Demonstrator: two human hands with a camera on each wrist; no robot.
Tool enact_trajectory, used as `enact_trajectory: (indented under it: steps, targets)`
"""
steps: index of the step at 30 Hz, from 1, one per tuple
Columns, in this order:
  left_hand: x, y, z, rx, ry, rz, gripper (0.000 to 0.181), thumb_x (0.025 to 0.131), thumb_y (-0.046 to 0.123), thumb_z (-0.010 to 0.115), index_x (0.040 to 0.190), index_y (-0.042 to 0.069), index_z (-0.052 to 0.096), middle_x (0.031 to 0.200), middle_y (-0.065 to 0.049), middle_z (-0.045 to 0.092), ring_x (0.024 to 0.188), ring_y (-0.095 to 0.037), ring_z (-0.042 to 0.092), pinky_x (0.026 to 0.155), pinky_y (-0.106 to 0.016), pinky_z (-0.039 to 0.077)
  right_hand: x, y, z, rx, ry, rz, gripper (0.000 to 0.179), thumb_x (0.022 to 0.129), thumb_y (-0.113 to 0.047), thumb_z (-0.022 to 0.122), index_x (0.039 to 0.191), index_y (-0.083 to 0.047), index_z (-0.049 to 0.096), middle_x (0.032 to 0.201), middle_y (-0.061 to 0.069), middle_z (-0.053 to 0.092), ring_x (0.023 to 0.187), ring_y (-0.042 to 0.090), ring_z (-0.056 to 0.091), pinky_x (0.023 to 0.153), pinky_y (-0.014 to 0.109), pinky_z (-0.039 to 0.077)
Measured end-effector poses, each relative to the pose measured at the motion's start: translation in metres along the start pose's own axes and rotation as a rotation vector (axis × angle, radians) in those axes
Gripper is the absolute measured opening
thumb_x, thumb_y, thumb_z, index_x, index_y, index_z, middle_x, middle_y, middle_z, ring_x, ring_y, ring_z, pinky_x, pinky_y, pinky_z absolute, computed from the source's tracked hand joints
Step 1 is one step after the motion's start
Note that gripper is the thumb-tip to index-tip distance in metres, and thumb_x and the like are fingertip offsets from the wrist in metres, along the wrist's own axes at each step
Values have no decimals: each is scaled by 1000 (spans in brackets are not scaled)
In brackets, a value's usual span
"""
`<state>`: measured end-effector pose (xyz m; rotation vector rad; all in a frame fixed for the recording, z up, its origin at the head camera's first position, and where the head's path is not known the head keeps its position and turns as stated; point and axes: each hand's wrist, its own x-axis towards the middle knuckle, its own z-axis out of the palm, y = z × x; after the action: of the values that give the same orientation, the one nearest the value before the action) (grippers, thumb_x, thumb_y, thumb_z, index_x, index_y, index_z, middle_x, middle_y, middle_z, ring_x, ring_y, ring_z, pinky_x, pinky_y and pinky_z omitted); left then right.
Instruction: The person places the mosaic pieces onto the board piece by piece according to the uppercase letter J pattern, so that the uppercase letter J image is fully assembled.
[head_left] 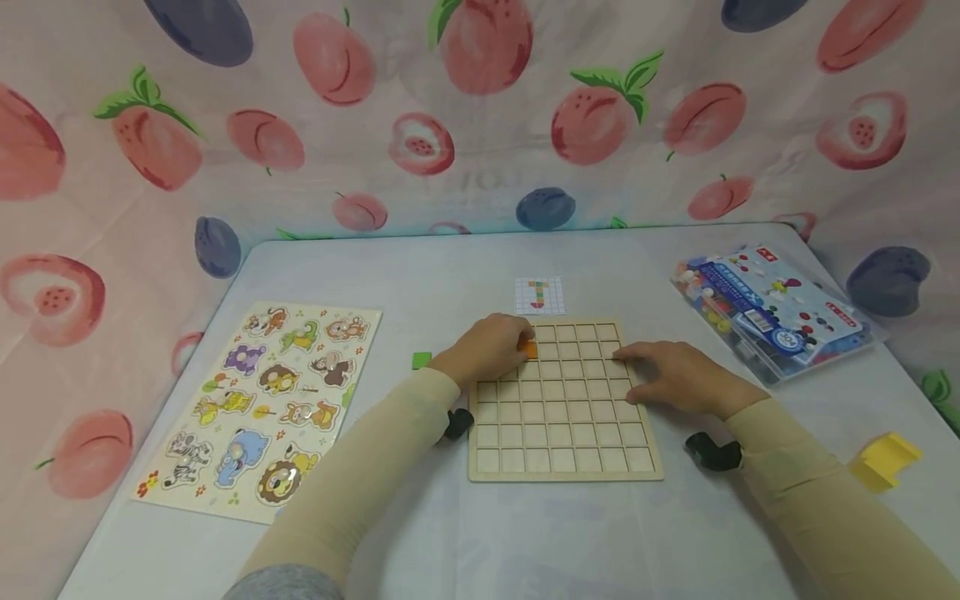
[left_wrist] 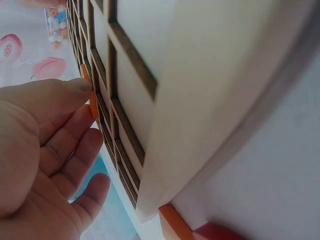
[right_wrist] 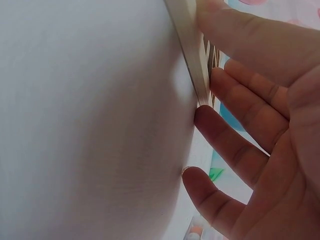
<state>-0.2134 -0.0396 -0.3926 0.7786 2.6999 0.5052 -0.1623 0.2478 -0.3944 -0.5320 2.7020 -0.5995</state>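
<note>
A square wooden grid board (head_left: 566, 475) lies on the table. At its upper left cells my left hand (head_left: 491, 346) pinches an orange tile (head_left: 530, 350) between thumb and fingers. In the left wrist view the thumb lies on that orange tile (left_wrist: 93, 102) against the grid. My right hand (head_left: 686, 377) touches the board's right edge with its fingers and thumb fairly straight. In the right wrist view those fingers (right_wrist: 235, 137) rest along the board's side (right_wrist: 192, 55). Behind the board lies a small card (head_left: 538, 295) showing a hooked shape of coloured squares.
A green tile (head_left: 422, 360) lies left of the board; orange (left_wrist: 175, 222) and red (left_wrist: 215, 232) pieces show beside it in the left wrist view. An animal puzzle board (head_left: 300, 433) lies left. On the right are a clear box (head_left: 780, 312) of coloured pieces and a yellow piece (head_left: 885, 461).
</note>
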Motion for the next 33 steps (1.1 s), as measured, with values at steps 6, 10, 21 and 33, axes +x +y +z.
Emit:
enact_trajectory:
  steps: [6, 10, 21, 33]
  targets:
    - [-2, 0, -1, -13, -4, -5, 32, 97, 15, 65, 127, 7, 66, 112, -4, 67, 101, -18, 57, 94, -31, 47, 0, 0, 0, -4, -2, 4, 62, 85, -28, 80, 138, -5, 58, 143, 24, 51, 135, 47, 41, 109, 62, 30]
    - [-3, 0, -2, -11, 1, 1, 30, 97, 15, 66, 126, 6, 66, 110, -4, 66, 98, -18, 56, 92, -30, 47, 0, 1, 0, -4, -4, 5, 62, 85, -29, 80, 139, -5, 58, 143, 25, 50, 135, 47, 41, 109, 62, 30]
    - [-4, -1, -1, 3, 4, -19, 34, 96, 17, 67, 128, 6, 66, 119, -5, 66, 111, -21, 57, 100, -33, 45, -2, 0, 0, -15, 5, -10, 61, 86, -27, 80, 139, -5, 58, 142, 25, 52, 134, 47, 42, 108, 62, 31]
    - [-19, -14, -8, -68, 22, -47, 36, 93, 8, 60, 129, 5, 64, 125, -6, 66, 120, -23, 56, 104, -37, 44, -3, -1, 1, -6, 1, -13, 61, 86, -30, 79, 138, -6, 59, 141, 25, 52, 133, 48, 42, 107, 63, 32]
